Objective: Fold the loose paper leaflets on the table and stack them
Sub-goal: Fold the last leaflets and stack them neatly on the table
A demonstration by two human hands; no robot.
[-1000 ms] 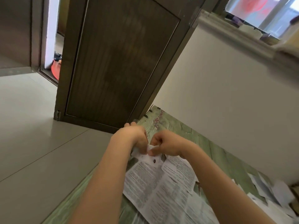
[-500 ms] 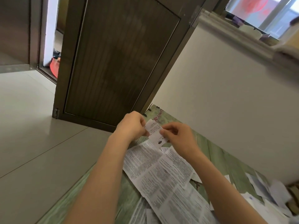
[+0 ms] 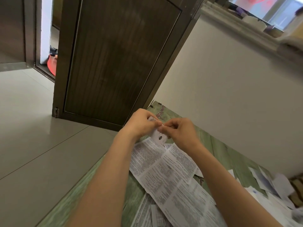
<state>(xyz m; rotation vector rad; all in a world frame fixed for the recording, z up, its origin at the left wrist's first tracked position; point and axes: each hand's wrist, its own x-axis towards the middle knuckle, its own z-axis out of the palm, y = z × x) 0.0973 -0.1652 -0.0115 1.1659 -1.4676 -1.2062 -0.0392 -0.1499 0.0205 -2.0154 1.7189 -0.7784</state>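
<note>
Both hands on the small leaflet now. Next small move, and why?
Probably pinch along the edge to finish the crease. The left hand and right hand both pinch the small folded leaflet, held up over the unfolded leaflets on the green table; it looks folded small but not yet set down.

- dark brown door point(image 3: 114, 59), ajar, red object point(image 3: 52, 64) in the gap behind
- pale grey tiled floor point(image 3: 32, 136)
- plain cream wall point(image 3: 229, 104)
- bright window point(image 3: 270, 9) top right, cluttered sill point(image 3: 237, 25), blurred
- green wooden table point(image 3: 218, 149) against wall
</note>
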